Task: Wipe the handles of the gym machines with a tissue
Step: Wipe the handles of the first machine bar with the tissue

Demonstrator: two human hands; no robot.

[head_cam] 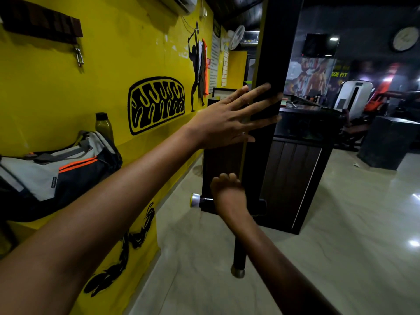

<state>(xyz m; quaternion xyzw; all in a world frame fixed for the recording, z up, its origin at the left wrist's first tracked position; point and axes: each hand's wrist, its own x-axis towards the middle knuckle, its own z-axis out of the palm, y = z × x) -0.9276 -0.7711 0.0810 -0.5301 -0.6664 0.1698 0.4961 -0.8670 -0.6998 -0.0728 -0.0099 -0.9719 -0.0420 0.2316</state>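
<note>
Left hand (223,120) braces flat, fingers straight, on the black post (276,64) while the right hand (228,193) curls around the handle (205,201), wiping; tissue unseen, next the lower handle (238,258).

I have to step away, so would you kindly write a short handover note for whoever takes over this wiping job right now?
Left hand: open, fingers straight, flat against the black upright post of the machine.
Right hand: curled over the black horizontal handle with the silver end cap, low on the post. No tissue can be seen; it may be hidden under the hand.
A second black handle points toward the camera, untouched.
Done: cannot tell.
Left: finish this handle, then the second one and the other machines.
</note>
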